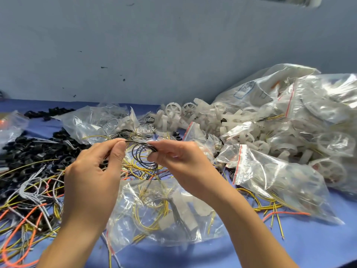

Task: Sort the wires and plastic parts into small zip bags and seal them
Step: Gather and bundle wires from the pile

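Blue tabletop [318,248], grey-blue wall [173,45] behind it, small dark marks [104,67] on the wall, blurred pale object [301,0] top right

left hand [92,176] pinching, right hand [179,163] pinching, raised together

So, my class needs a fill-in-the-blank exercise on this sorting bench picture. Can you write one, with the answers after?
1. The wire coil pinched between the left hand and the right hand is ____.
2. The table surface is ____.
3. The zip bag right of the hands has a ____ strip at its mouth.
4. The heap of black plastic parts lies to the ____ of the hands.
Answers: black; blue; red; left.
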The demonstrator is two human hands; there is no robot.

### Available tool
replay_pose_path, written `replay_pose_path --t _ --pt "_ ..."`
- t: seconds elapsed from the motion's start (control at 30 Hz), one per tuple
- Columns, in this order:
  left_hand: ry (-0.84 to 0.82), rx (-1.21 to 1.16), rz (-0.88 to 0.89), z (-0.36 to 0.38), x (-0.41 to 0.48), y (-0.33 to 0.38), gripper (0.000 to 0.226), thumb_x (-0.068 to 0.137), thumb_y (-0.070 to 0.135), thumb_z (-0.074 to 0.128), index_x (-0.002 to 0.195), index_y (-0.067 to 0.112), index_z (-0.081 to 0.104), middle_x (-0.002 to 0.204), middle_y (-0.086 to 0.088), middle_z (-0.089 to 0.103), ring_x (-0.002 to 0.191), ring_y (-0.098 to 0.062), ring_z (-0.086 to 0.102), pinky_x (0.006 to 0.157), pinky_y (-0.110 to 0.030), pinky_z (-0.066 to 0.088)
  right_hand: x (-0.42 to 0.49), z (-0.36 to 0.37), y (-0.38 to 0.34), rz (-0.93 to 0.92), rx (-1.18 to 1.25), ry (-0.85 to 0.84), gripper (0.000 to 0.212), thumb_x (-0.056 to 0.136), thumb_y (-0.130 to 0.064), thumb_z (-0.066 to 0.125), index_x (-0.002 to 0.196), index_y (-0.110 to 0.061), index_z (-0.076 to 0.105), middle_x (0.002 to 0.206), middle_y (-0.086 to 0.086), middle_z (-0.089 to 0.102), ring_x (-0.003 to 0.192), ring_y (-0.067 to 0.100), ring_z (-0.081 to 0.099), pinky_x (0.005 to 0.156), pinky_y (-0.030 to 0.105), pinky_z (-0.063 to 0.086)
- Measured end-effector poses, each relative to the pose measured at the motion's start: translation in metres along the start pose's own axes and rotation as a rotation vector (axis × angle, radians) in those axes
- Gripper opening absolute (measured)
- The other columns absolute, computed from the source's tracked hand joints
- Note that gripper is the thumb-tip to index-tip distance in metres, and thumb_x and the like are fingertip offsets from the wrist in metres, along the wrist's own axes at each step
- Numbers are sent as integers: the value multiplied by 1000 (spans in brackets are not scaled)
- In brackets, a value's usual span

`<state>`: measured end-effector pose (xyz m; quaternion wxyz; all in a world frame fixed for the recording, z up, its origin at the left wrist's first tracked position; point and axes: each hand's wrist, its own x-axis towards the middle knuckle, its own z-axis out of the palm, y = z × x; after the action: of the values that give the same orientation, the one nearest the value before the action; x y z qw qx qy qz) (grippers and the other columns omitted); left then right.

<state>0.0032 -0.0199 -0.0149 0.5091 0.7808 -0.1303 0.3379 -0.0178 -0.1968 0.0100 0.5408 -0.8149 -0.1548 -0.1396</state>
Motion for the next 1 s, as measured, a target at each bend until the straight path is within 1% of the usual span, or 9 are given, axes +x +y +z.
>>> replay_pose_path --t 0.1,0.17,0.3,0.4,0.57,0.67,0.8,0.9,1.0 --pt "-78 -294 -175 0 2 2 17 91 38 61 94 29 75 88 12 75 85 -6 69 78 -19 53 0 4 -6 0 241 -17 25 92 -3 64 105 -23 72 88 -9 74 80 1 63 75 16 49" --pt "-169 -425 -235 1 2 6 15 90 29 63 89 26 77 88 9 76 82 -1 70 72 -8 50 2 5 -7 6 331 21 28 91 -3 64 111 -23 69 91 1 73 77 6 62 76 19 50" --pt "-334 -564 -398 3 -2 8 18 82 34 61 87 30 78 81 -8 76 69 -18 73 67 -22 59 2 5 -5 -16 319 94 34 91 -5 65 113 -30 68 83 -4 69 77 7 63 79 23 53" --pt "-460 -613 -486 0 -3 8 22 83 35 58 91 30 77 84 -13 75 62 -23 70 59 -25 59 2 8 -4 -43 229 134 30 93 -8 65 115 -28 68 79 -11 69 77 4 63 80 25 52" --pt "-620 -622 -542 -4 -5 4 30 78 42 60 94 23 77 82 -11 74 56 -20 64 49 -23 51 3 14 -3 -66 185 188 19 93 -14 66 106 -27 69 93 2 73 91 19 69 90 46 54" --pt "-618 -661 -595 -6 -5 -1 32 73 38 65 93 17 79 73 -6 68 52 -16 57 46 -21 47 2 15 -3 -68 147 210 20 93 -11 63 97 -30 67 94 -4 73 90 12 68 85 37 54" --pt "-610 -690 -627 -9 -4 -7 33 70 37 67 94 16 79 79 -2 68 59 -11 59 50 -21 50 2 18 -3 -74 137 196 23 91 -1 59 92 -24 64 98 -6 73 92 10 67 82 26 51" --pt "-556 -665 -608 -11 -5 -8 36 69 42 69 94 19 78 91 -3 73 65 -13 64 53 -22 53 1 20 -3 -68 158 170 21 91 2 57 92 -19 61 100 -4 74 95 13 68 88 35 52" --pt "-479 -576 -535 -11 -7 -10 32 70 45 69 97 30 78 103 2 74 85 -10 70 63 -24 58 0 21 -4 -77 207 160 25 92 1 58 88 -24 59 101 0 75 99 17 69 95 46 51"
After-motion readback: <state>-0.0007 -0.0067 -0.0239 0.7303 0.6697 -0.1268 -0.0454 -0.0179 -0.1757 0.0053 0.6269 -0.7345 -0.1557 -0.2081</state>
